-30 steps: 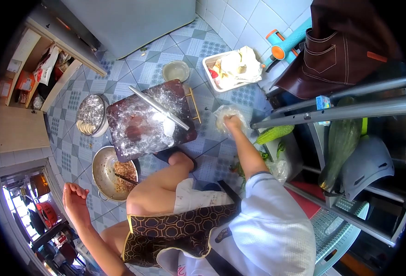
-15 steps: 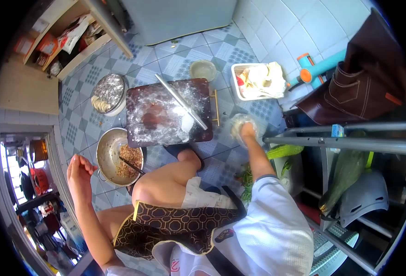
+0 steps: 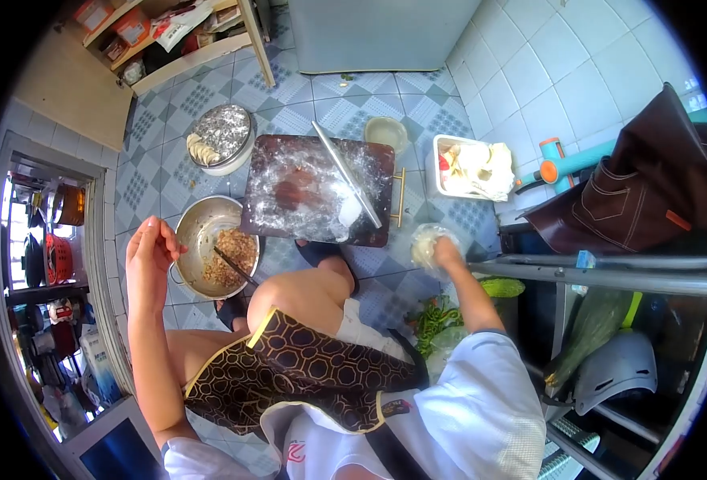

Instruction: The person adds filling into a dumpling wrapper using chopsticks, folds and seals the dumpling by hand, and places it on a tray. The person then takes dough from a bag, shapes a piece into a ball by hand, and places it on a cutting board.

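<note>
My left hand (image 3: 153, 238) is raised beside the steel bowl (image 3: 187, 228). Its fingers are curled in, with nothing visible in them. Inside the bowl lies a chunky minced filling (image 3: 233, 260), with dark chopsticks (image 3: 233, 266) leaning in it. My right hand (image 3: 447, 253) reaches down into a clear plastic bag (image 3: 429, 240) holding something pale, perhaps dough; the fingers are hidden. Between my hands stands a floury dark board (image 3: 289, 196). Across its right part lies a metal rolling pin (image 3: 345, 174), beside a small heap of flour (image 3: 350, 212).
A floured round tray (image 3: 224, 128) holds several dumplings (image 3: 202, 150) at the back left. Behind the board sits a small bowl (image 3: 386, 134). A white tub (image 3: 440, 182) of pale contents stands right. Greens (image 3: 433, 320) and a metal rack (image 3: 609, 276) are near my right arm.
The view has shifted, so the board and bowls appear further right. My right hand stays at the plastic bag. My left hand remains raised, its fingers still curled.
</note>
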Tool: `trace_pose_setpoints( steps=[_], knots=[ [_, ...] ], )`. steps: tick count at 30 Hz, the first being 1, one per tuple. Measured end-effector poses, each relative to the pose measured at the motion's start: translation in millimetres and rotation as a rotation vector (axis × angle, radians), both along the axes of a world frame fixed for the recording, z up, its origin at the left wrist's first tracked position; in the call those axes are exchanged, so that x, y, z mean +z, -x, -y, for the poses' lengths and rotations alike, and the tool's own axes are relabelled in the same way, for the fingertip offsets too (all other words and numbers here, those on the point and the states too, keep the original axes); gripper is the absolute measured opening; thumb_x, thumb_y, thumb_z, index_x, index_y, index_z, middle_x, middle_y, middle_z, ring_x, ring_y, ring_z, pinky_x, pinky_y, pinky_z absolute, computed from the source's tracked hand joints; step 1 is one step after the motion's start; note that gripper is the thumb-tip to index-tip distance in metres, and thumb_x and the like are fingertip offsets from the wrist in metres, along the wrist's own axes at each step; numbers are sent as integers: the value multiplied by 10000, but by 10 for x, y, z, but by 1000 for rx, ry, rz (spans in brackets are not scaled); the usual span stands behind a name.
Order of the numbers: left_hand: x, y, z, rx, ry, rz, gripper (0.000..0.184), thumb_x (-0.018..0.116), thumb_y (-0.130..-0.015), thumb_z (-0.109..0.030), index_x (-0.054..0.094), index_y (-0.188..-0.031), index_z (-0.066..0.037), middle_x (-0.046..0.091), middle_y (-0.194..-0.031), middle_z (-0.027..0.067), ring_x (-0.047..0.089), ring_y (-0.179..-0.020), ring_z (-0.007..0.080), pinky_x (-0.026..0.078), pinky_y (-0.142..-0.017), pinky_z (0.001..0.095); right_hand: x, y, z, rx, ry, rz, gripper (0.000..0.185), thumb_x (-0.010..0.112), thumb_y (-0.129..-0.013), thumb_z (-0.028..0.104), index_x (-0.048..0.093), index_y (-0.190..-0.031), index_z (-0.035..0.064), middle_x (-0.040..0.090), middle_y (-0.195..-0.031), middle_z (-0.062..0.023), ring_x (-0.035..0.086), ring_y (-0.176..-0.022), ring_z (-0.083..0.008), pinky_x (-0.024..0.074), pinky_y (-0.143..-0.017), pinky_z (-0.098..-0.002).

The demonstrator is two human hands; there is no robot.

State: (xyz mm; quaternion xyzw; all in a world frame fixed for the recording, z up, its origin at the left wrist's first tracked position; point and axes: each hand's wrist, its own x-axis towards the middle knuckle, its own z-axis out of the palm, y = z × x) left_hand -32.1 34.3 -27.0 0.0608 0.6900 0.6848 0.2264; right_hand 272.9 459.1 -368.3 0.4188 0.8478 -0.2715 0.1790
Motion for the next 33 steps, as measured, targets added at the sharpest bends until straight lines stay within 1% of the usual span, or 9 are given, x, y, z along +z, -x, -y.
trace_pose_setpoints(
  steps=[3,6,10,12,15,20,29,31,33],
  knots=[
    [37,27,19,-3,-3,-16,256,427,-948,-255,505,-787,-71,466,-628,7,452,-567,95,456,-649,260,301,107,192,-165,-88,190,311,449,-838,178,615,-1027,-3,571,-1116,-233,545,-1060,-367,447,-863,-434],
    [51,35,62,-6,-12,-47,269,412,-953,-261,553,-877,-45,489,-641,13,466,-575,88,463,-647,250,303,20,214,-79,-114,230,306,485,-829,220,630,-990,3,584,-1095,-227,550,-1046,-374,444,-864,-439],
    [55,4,189,72,44,-48,298,418,-947,-268,563,-1030,-22,540,-692,27,488,-600,104,442,-639,252,-59,-57,75,-216,-142,87,329,545,-807,271,635,-979,5,597,-1063,-233,566,-1019,-373,450,-853,-436],
    [61,-21,275,53,49,-31,290,419,-944,-256,562,-1041,-23,550,-703,30,493,-607,103,443,-646,254,-168,-56,-27,34,-180,102,296,537,-792,240,658,-969,36,606,-1082,-196,578,-1021,-346,453,-881,-422],
    [198,-40,250,26,73,-47,257,445,-934,-231,582,-1008,-27,571,-735,29,518,-631,106,451,-667,254,180,88,62,247,-191,209,263,516,-781,160,670,-957,38,620,-1061,-183,589,-1008,-336,469,-863,-410],
    [475,-109,-18,-42,91,-78,235,454,-928,-210,594,-978,-28,582,-747,21,534,-651,98,453,-689,240,273,268,-39,363,-230,360,268,514,-773,139,668,-967,37,620,-1063,-182,589,-1013,-331,473,-857,-407],
    [83,238,-507,-471,259,38,234,457,-934,-202,581,-984,-10,594,-778,27,540,-720,91,438,-705,221,227,455,-391,464,-66,391,253,518,-745,115,673,-920,17,631,-1028,-182,608,-976,-329,491,-828,-402],
    [-135,326,-787,-643,290,38,235,450,-942,-192,566,-1005,3,603,-805,47,549,-742,104,435,-708,226,212,469,-421,389,-39,352,241,506,-742,122,675,-873,10,642,-973,-187,617,-931,-344,495,-794,-424],
    [-411,303,-1133,-809,249,55,208,448,-940,-136,554,-1023,23,601,-811,54,556,-760,110,444,-723,242,130,346,-417,340,-31,198,230,518,-746,151,668,-819,-8,659,-869,-180,646,-768,-325,508,-676,-426]
  ],
)
